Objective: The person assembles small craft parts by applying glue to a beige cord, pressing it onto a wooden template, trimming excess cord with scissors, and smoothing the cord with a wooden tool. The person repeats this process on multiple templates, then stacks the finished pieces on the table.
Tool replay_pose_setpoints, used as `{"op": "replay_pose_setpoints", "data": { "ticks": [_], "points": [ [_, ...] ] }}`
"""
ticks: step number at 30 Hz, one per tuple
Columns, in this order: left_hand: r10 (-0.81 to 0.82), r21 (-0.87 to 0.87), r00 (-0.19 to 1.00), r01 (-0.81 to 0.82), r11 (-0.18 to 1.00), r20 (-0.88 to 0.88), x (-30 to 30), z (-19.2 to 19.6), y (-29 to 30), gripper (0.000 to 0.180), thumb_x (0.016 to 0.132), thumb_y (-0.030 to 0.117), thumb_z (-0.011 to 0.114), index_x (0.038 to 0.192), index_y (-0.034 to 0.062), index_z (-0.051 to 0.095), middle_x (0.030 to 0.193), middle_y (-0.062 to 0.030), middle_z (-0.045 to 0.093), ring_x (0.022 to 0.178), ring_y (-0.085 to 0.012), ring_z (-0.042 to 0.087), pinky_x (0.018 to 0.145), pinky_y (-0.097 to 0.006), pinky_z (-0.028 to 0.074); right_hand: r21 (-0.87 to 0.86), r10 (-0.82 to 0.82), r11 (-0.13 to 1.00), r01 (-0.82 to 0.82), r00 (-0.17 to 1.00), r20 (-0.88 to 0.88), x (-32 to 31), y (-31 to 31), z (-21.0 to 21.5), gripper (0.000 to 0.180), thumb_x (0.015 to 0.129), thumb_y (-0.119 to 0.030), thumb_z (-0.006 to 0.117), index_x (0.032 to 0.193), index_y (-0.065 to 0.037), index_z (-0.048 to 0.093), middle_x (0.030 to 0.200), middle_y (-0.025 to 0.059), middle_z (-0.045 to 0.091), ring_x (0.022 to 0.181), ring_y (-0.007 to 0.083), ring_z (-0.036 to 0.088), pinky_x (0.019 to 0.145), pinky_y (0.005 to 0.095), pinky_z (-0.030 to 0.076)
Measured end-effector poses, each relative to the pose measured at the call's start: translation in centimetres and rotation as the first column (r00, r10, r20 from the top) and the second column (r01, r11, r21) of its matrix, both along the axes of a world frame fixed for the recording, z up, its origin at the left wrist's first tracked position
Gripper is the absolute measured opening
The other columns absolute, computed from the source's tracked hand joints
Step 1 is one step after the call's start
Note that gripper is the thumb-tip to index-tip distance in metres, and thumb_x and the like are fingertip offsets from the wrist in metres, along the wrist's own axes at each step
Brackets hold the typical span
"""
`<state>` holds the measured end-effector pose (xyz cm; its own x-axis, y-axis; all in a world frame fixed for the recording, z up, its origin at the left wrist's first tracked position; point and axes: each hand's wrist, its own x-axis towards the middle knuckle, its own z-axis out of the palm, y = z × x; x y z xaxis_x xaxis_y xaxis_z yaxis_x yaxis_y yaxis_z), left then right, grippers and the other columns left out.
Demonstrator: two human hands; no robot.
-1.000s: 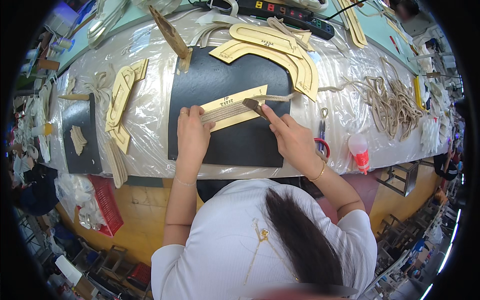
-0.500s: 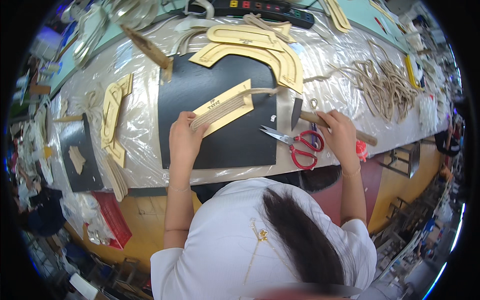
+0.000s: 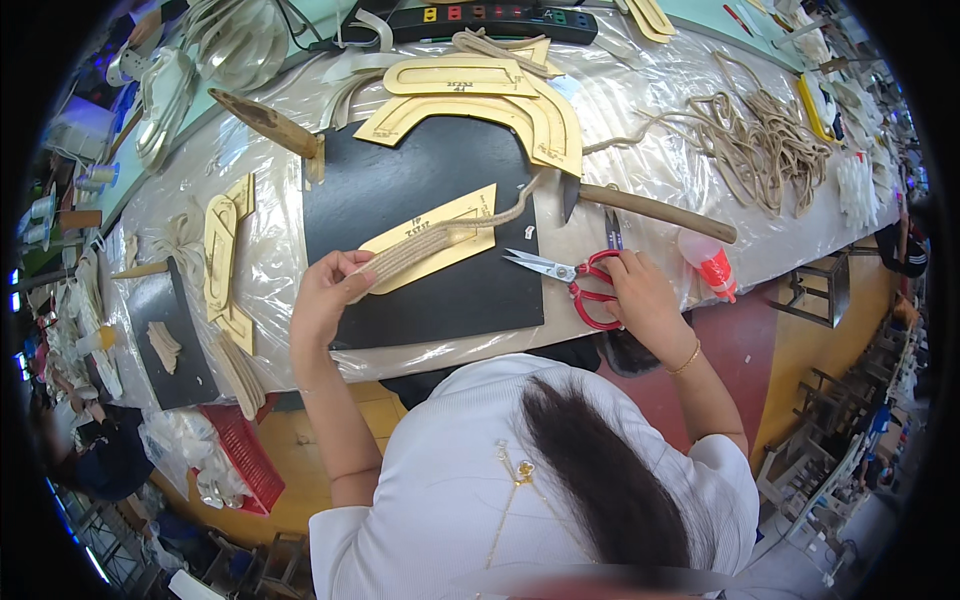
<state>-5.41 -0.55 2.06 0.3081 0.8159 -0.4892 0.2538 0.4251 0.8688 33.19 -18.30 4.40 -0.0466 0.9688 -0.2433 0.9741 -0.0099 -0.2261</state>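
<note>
I saw my left hand pinching a ribbed beige cord strip on the tan template at mid-frame, while my right hand gripped red-handled scissors, blades slightly parted.

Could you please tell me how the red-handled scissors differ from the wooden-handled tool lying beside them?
The red-handled scissors sit under the right hand; the wooden-handled tool lies untouched. The scissors have red loop handles and open silver blades; the tool has one long brown handle and a dark head. Both rest on the plastic-covered table.
</note>
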Motion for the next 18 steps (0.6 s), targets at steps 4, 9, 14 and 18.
{"op": "replay_pose_setpoints", "data": {
  "ticks": [4, 9, 14, 18],
  "points": [
    [0.013, -0.127, 0.988, 0.007, 0.992, 0.156, -0.6, 0.4, 0.2, 0.017, 0.088, 0.001, 0.073, 0.088, 0.0036, 0.056, 0.102, -0.0144, 0.068, 0.090, -0.0165, 0.066, 0.081, -0.028, 0.053, 0.064, -0.034, 0.997, 0.037, 0.998, -0.050, -0.1, -0.2, -0.6, 0.044, 0.071, -0.005, 0.076, 0.110, -0.002, 0.057, 0.105, 0.0131, 0.055, 0.094, 0.0321, 0.060, 0.082, 0.0400, 0.053],
    [0.126, -0.185, 0.925, -0.062, 0.981, 0.358, 0.6, 1.7, -1.7, 0.019, 0.090, 0.001, 0.071, 0.104, -0.0015, 0.058, 0.095, -0.0136, 0.070, 0.078, -0.0184, 0.070, 0.072, -0.027, 0.057, 0.019, -0.130, 0.989, 0.148, 0.920, -0.369, 0.0, -0.4, 1.4, 0.040, 0.071, -0.011, 0.076, 0.105, 0.000, 0.057, 0.103, 0.0151, 0.053, 0.085, 0.0357, 0.063, 0.071, 0.0421, 0.054],
    [0.240, -0.269, 0.817, -0.108, 0.957, 0.524, 2.7, 2.7, -4.5, 0.035, 0.089, -0.003, 0.068, 0.122, -0.0042, 0.056, 0.108, -0.0212, 0.068, 0.086, -0.0245, 0.073, 0.075, -0.034, 0.062, -0.289, -0.330, 0.941, 0.174, 0.650, -0.684, -1.5, -1.2, 2.0, 0.066, 0.076, -0.038, 0.087, 0.120, 0.000, 0.057, 0.090, 0.0093, 0.057, 0.076, 0.0191, 0.056, 0.069, 0.0318, 0.047],
    [0.217, -0.223, 0.820, -0.112, 0.968, 0.530, 4.3, 3.7, -7.2, 0.033, 0.087, -0.009, 0.068, 0.117, -0.0043, 0.056, 0.118, -0.0240, 0.063, 0.091, -0.0284, 0.073, 0.081, -0.037, 0.063, -0.529, -0.514, 0.847, 0.056, 0.344, -0.786, -3.1, -0.8, 0.7, 0.077, 0.082, -0.058, 0.078, 0.128, 0.000, 0.056, 0.094, 0.0032, 0.059, 0.081, 0.0132, 0.056, 0.075, 0.0275, 0.047]
  ]
}}
